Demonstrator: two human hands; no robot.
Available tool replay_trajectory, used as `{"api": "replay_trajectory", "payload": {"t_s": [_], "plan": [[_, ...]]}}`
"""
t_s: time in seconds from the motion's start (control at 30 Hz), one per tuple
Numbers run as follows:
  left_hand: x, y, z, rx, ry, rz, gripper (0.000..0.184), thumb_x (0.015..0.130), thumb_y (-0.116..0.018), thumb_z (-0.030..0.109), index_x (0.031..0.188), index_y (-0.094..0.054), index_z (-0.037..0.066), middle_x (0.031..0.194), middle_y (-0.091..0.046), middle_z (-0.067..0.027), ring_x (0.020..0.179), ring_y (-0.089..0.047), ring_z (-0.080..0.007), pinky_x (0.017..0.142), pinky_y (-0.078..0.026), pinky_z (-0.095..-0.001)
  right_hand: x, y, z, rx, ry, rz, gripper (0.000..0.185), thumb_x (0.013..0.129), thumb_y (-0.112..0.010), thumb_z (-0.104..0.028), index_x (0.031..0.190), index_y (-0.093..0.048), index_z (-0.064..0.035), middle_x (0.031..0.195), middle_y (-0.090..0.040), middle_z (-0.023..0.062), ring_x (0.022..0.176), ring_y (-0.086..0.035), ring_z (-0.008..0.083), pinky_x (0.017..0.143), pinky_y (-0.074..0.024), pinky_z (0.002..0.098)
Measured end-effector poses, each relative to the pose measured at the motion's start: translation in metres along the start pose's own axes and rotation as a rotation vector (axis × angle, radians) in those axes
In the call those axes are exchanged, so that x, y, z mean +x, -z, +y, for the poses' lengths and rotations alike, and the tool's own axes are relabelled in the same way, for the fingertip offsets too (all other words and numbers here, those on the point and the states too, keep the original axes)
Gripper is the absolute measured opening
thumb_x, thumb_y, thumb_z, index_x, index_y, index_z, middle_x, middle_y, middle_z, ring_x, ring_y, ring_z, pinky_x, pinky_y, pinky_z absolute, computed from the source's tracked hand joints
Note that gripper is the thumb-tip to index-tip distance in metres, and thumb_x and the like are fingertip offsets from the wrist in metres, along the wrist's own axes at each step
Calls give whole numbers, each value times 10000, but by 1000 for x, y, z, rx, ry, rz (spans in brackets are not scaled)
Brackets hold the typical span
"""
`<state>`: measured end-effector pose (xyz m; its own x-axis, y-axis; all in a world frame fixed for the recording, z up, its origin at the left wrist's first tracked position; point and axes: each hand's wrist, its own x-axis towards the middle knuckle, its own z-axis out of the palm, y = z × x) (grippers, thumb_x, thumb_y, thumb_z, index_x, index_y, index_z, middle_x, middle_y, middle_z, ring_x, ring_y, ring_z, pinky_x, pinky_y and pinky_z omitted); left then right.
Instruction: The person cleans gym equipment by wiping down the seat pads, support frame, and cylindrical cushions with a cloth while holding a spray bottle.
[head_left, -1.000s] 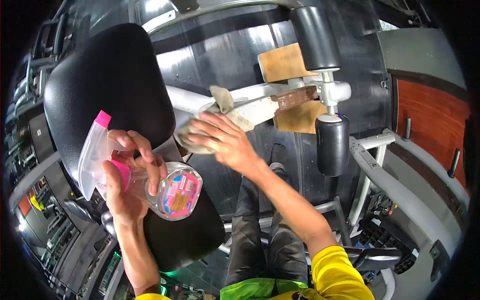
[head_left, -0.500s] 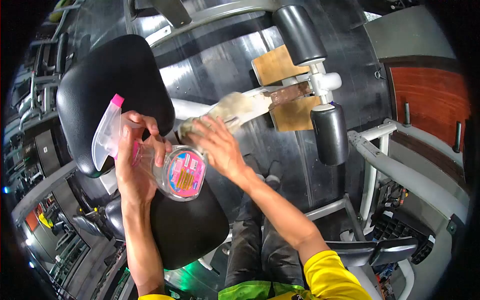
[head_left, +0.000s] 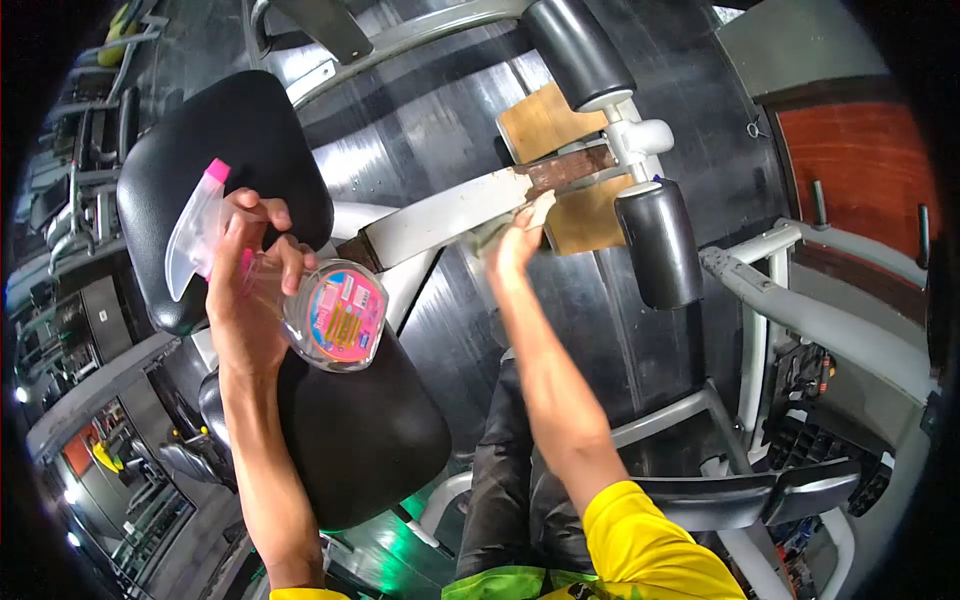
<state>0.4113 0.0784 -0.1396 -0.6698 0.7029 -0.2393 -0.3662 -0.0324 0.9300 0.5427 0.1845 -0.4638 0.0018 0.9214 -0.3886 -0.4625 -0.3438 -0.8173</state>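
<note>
My left hand (head_left: 250, 300) is closed around the neck of a clear spray bottle (head_left: 346, 318). The bottle has a pink nozzle tip, a translucent trigger head and a pink-and-blue label, and it is tilted over the black seat pads. Gripped in my right hand (head_left: 515, 246) is a pale cloth (head_left: 484, 238), partly hidden by the fingers. That hand is at the near side of a white metal beam (head_left: 450, 215), close to the beam's brown, worn end section (head_left: 568, 172).
Black padded seats (head_left: 225, 190) flank the beam's left end. Two black foam rollers (head_left: 655, 245) sit on a crossbar at its right end, with wooden boards (head_left: 550, 120) beneath. Grey machine frames (head_left: 820, 300) stand to the right on the dark floor.
My right hand has moved to the right along the beam with the cloth, from its left part toward the brown section. The left hand and bottle have shifted slightly left and up.
</note>
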Motion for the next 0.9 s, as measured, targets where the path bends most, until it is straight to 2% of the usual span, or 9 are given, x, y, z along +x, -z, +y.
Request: {"api": "replay_trajectory", "payload": {"t_s": [0.1,0.17,0.33,0.4,0.5,0.6,0.63,0.73,0.9], "plan": [[-1,2,6,30,-61,-5,298,947,-434,292,1157,-448,81,968,-486,-86,521,-435,-91,696,-442,-295,-46,-41,-49,-361,159,92,469,979,-374,-175,1391,-289,32,1455,-299,180,1338,-303,275,1093,-236,333],[2,5,11,35,-88,-55,309,950,-427,304,1164,-447,82,972,-487,-82,526,-434,-89,695,-440,-295,-78,-42,-35,-493,106,91,439,969,-409,-157,1346,-355,62,1387,-389,220,1274,-399,304,1064,-287,354],[2,10,11,36,-105,-93,318,971,-396,329,1171,-460,91,990,-488,-68,541,-421,-82,690,-435,-292,-153,-54,-54,-338,-227,-156,539,978,-429,-242,1417,-246,12,1444,-316,194,1331,-316,230,1072,-232,296],[3,7,10,35,-125,-95,308,974,-393,321,1166,-467,91,993,-490,-67,543,-420,-81,690,-433,-289,-160,-41,-47,-295,-347,-223,412,975,-461,-240,1312,-440,-3,1092,-593,71,936,-526,114,834,-413,267],[2,6,9,73,-132,-118,314,972,-402,331,1166,-468,94,993,-491,-68,547,-421,-81,694,-433,-290,-176,-30,-48,-368,-550,-377,302,978,-464,-259,1156,-545,-28,833,-551,-48,740,-457,42,650,-389,240],[3,6,6,53,-107,-91,315,970,-409,338,1163,-471,96,986,-491,-68,550,-422,-80,699,-436,-292,-187,-15,-22,-192,-513,-542,255,981,-460,-258,1069,-566,-43,785,-523,-73,702,-424,26,604,-360,229],[3,7,5,51,-108,-80,312,968,-414,337,1160,-473,98,985,-491,-67,551,-423,-80,698,-436,-292,-183,-26,-68,-218,-610,-606,227,981,-461,-251,1028,-561,-53,813,-557,-61,731,-461,30,648,-387,225],[3,10,4,20,-108,-122,300,964,-430,330,1154,-477,103,986,-495,-66,553,-426,-82,696,-435,-290,-182,-19,-61,-36,-786,-693,226,971,-481,-220,958,-550,-5,829,-548,-37,779,-455,46,690,-395,230],[3,7,2,30,-97,-73,296,960,-442,334,1152,-472,112,976,-497,-56,552,-429,-86,701,-436,-290,-139,22,-82,-90,-1021,-476,290,949,-429,-127,1224,-458,-41,1192,-524,89,1067,-525,187,944,-420,332]]}}
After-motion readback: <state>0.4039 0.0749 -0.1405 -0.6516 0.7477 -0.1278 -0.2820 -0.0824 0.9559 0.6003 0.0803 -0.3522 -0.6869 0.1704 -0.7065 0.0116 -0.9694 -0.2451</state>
